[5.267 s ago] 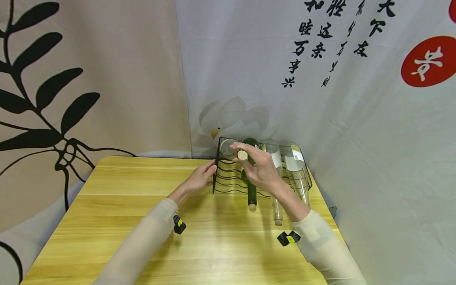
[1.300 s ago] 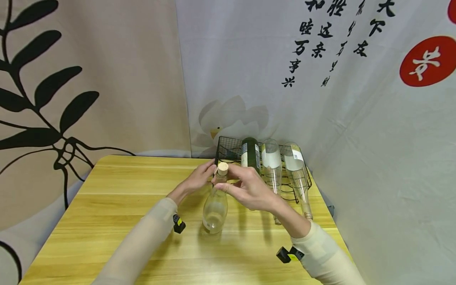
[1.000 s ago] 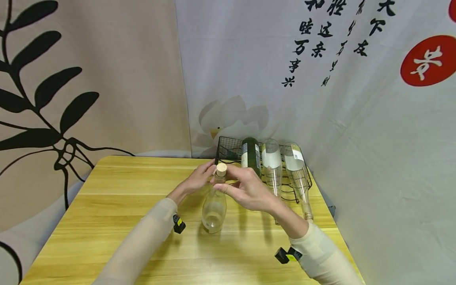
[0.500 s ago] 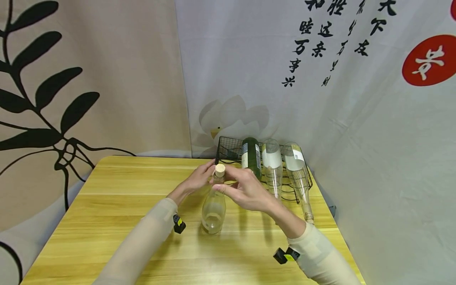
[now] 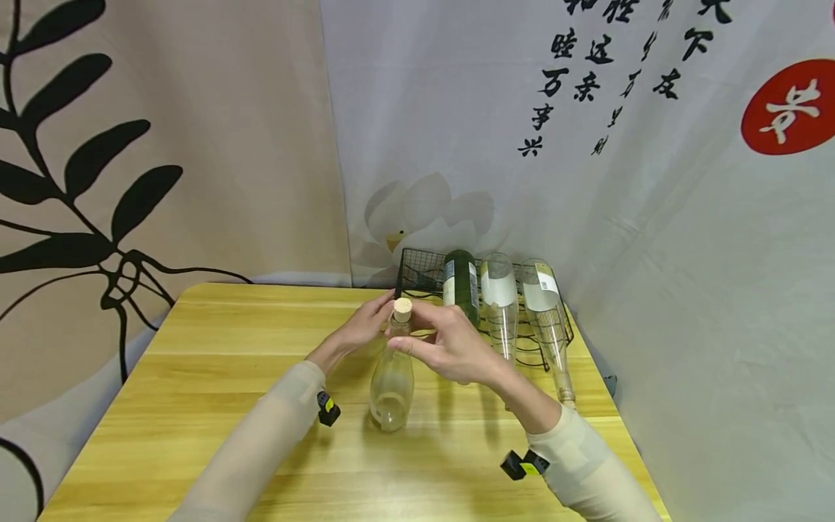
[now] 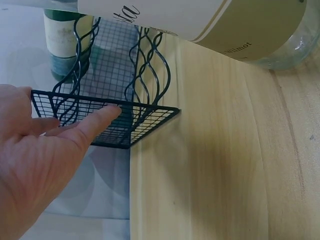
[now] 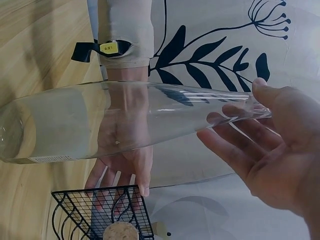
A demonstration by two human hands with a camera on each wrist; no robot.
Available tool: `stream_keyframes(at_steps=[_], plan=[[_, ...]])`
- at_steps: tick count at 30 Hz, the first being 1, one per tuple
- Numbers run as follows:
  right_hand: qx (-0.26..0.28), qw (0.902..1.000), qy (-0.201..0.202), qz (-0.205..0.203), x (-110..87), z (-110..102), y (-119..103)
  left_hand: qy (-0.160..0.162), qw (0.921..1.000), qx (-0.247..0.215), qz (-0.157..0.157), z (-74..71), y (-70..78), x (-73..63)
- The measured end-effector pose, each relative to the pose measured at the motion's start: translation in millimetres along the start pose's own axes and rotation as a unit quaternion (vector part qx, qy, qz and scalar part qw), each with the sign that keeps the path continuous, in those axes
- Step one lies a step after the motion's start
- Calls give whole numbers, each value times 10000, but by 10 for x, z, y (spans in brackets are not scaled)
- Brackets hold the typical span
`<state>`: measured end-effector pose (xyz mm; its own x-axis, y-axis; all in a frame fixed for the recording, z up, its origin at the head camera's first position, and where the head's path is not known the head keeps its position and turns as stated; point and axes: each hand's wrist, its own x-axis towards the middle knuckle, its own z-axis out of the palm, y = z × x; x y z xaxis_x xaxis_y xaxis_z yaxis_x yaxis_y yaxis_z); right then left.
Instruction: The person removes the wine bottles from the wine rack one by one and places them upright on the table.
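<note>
My right hand [image 5: 450,344] pinches the neck of a clear glass bottle [image 5: 391,399] between thumb and fingers. The bottle is neck up with a cork stopper [image 5: 401,309] in its mouth, its base down at the wooden table. In the left wrist view its pale label [image 6: 200,20] crosses the top. My left hand [image 5: 359,326] rests against the left end panel of a black wire bottle rack [image 6: 95,112], fingers mostly straight. Right of that panel, a green bottle [image 5: 459,279] and two clear bottles [image 5: 499,290] lie in the rack, necks toward me.
The wooden table [image 5: 215,406] ends at a printed cloth backdrop [image 5: 261,145] just behind the rack. More cloth hangs close along the right side. In the right wrist view a cork [image 7: 121,232] shows low by the rack.
Since the oldest frame, my right hand has moved from over the rack to its near left, with the clear bottle upright. Over the last second it shifts very slightly left. My left hand stays put.
</note>
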<state>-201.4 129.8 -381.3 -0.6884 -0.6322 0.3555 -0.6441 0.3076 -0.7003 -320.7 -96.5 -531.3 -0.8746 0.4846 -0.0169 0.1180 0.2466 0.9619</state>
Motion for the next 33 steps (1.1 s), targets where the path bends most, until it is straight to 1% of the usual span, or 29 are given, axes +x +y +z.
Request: stream_keyframes(at_steps=[6,9,15,18,21,24,28,31,33], plan=[[-9,10000,10,10,7,7,-10,-98,9995,-291,116,-3,-6,17],[7,10000,-2,63,3,9,-12,-115,9993,-322,161,-3,-4,24],[156,9998,-34,155,-7,12,-17,-126,9987,-460,152,-1,0,17],[205,9995,-65,232,-6,15,-26,-202,9978,-617,100,4,10,9],[119,9995,-103,282,-6,20,-24,-240,9971,-722,43,11,11,6],[-150,9993,-119,324,-13,17,-20,-246,9965,-794,55,17,13,9],[-371,9972,-227,602,-31,6,-15,-287,9949,-959,91,19,7,15],[-362,9953,-378,818,-40,-1,-20,-301,9938,-1064,115,17,-2,17],[-329,9944,-456,892,-43,-3,-18,-282,9940,-1049,97,17,-7,15]])
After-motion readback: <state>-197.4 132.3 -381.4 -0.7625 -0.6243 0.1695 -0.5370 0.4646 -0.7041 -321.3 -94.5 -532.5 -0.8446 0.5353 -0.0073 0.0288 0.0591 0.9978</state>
